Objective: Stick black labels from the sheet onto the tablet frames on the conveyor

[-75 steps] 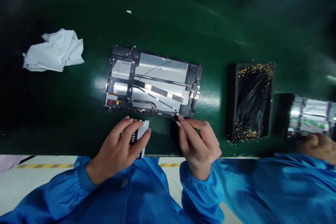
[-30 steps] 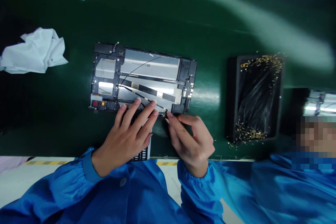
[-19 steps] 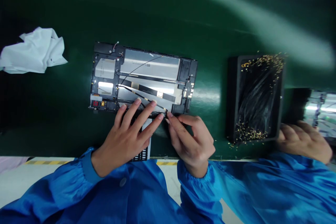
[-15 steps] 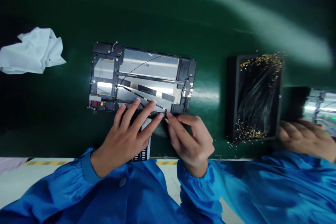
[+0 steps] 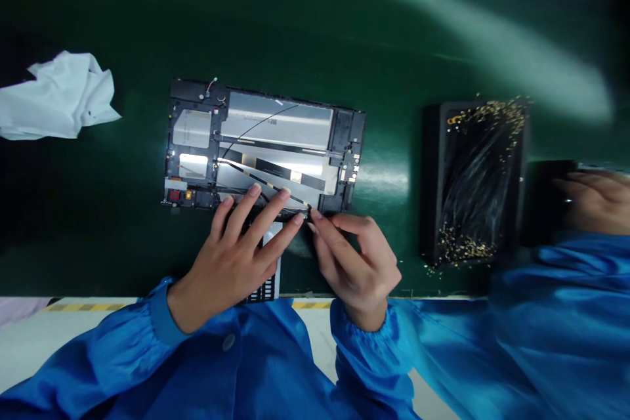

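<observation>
I work at a glossy green bench (image 5: 315, 26) with a long band of light (image 5: 492, 46) across it, above a pale floor (image 5: 69, 320) striped with yellow-and-black tape (image 5: 83, 307)

Electronics assembly line in a factory, going by everything in view. Glossy green bench (image 5: 295, 26) under an open tablet housing (image 5: 266, 144), bare down to frame, foil panels and thin cables. To the right of the housing, a black tray (image 5: 472, 184) scattered with tiny gold parts (image 5: 485, 119); to its left, a crumpled white cloth (image 5: 59, 95). Below it, a pale floor with yellow-and-black tape (image 5: 83, 307), a blue work smock (image 5: 236, 367) and a co-worker's matching sleeve (image 5: 556, 289).
</observation>
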`<state>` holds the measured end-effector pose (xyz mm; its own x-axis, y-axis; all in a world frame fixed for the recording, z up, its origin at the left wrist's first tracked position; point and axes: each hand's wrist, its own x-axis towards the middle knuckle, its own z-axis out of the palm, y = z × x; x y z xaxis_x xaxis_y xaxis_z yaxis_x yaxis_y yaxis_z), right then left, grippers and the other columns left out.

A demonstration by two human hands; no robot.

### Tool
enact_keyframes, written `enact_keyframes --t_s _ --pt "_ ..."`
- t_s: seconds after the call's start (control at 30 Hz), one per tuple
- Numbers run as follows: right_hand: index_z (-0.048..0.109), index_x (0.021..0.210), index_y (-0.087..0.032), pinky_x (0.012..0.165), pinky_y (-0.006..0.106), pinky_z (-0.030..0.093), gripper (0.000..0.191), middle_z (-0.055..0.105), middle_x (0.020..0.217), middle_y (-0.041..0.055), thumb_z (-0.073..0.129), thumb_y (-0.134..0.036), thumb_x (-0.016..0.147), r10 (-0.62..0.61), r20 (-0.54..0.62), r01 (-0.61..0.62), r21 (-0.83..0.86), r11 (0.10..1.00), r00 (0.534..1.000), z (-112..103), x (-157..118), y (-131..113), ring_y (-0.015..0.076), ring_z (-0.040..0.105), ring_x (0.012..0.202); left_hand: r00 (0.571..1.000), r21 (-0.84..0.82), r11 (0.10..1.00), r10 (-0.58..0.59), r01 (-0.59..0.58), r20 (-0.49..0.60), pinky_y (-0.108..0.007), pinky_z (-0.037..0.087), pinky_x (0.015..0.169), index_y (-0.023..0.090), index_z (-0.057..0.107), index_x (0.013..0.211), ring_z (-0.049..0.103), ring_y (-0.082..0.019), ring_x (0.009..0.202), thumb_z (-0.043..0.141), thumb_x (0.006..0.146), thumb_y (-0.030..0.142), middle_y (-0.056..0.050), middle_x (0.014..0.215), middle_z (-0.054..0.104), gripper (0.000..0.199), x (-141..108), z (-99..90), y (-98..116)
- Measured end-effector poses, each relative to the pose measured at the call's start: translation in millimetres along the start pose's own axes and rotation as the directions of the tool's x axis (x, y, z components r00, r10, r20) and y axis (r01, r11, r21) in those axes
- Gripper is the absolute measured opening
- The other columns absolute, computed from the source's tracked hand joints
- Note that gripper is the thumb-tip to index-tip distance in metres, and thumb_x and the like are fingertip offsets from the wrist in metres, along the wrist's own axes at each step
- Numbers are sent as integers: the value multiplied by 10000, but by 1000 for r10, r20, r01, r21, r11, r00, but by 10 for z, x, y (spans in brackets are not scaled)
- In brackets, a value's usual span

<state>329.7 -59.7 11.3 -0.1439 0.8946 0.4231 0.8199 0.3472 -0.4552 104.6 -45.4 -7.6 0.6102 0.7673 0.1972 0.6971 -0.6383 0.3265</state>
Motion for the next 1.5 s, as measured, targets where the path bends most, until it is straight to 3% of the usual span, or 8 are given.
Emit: enact_keyframes --t_s 0.17,0.3,0.57,0.93,1.03,1.17,1.37,1.5 --pt "773 1397 -296 745 333 637 503 763 1027 41 784 -44 961 96 -13 -95 64 993 995 -2 -7 -10 187 738 831 999 8 999 34 -34 -30 -559 133 1423 289 494 1694 208 -350 1760 691 1012 278 -71 1816 440 710 1 25 -17" --pt "784 1283 -269 749 339 621 385 758 1007 36 798 -54 964 84 -21 -81 106 991 996 12 29 -5 184 729 821 999 23 999 26 -26 -28 -559 146 1420 295 524 1667 248 -347 1748 697 1005 286 -71 1802 464 684 -5 35 -19" --pt "798 1315 -291 709 333 585 445 735 995 30 764 -18 965 66 -15 -64 120 991 998 33 30 17 171 702 789 1000 45 999 26 -26 2 -543 94 1427 291 464 1715 132 -336 1776 708 1008 327 -57 1839 400 749 4 18 -16" --pt "730 1510 -329 695 341 628 594 755 1033 54 734 -55 983 40 1 -40 98 994 999 -11 -16 41 192 722 805 1000 53 998 26 -27 15 -566 152 1415 327 487 1701 255 -354 1745 701 1026 353 -52 1822 432 709 0 16 -26" --pt "754 1477 -316 704 347 645 565 774 1058 62 697 -41 987 107 -44 -99 144 985 993 -17 4 31 202 752 831 1000 54 998 21 -22 22 -566 158 1414 327 475 1713 273 -357 1739 699 1037 346 -58 1822 431 713 5 0 -23" --pt "785 1421 -321 673 336 624 532 761 1023 53 721 -44 970 49 -47 -42 142 989 998 6 14 26 186 721 781 999 52 998 20 -22 35 -569 184 1409 329 452 1729 297 -363 1730 699 1043 365 -68 1822 429 730 -6 -11 -24" --pt "725 1519 -303 701 340 617 603 742 1041 74 748 -54 971 -28 -23 30 108 994 999 38 -16 58 200 702 824 999 49 999 5 -7 44 -577 211 1398 325 452 1730 337 -364 1714 681 1051 364 -71 1808 453 717 -4 -16 -15" --pt "799 1419 -318 695 324 613 492 760 1043 65 741 -87 989 25 7 -26 204 979 1000 23 -19 74 179 696 805 999 37 999 15 -17 35 -552 188 1406 276 509 1693 396 -352 1681 633 1076 337 -74 1787 487 633 28 -52 -13"
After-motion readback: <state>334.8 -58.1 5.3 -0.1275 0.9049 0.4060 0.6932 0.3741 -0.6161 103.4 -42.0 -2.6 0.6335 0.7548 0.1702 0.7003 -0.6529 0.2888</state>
